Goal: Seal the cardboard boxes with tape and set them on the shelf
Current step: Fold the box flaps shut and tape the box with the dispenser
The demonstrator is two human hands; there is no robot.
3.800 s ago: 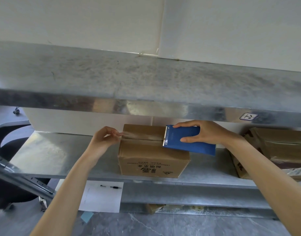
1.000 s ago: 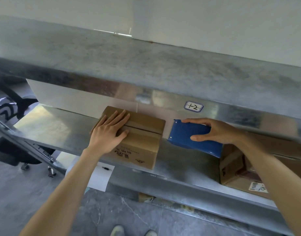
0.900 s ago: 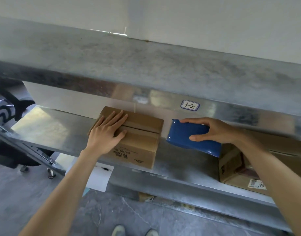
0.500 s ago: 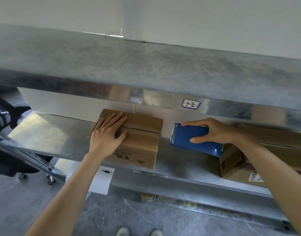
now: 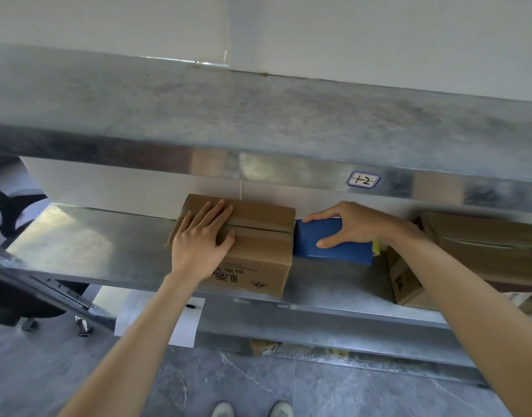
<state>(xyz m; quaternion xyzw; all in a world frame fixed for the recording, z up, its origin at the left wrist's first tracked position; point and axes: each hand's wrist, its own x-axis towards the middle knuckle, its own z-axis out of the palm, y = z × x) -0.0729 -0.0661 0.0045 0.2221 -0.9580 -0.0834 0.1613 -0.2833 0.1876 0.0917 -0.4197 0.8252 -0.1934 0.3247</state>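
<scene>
Pressing my released left grip flat on the box, I grasped the blue dispenser in my right grip.

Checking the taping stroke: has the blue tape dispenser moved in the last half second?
Yes: the blue tape dispenser slid left, away from the shelf label, and now meets the cardboard box.

two cardboard boxes, one blue tape dispenser, two hands, one paper sheet, one label.
</scene>
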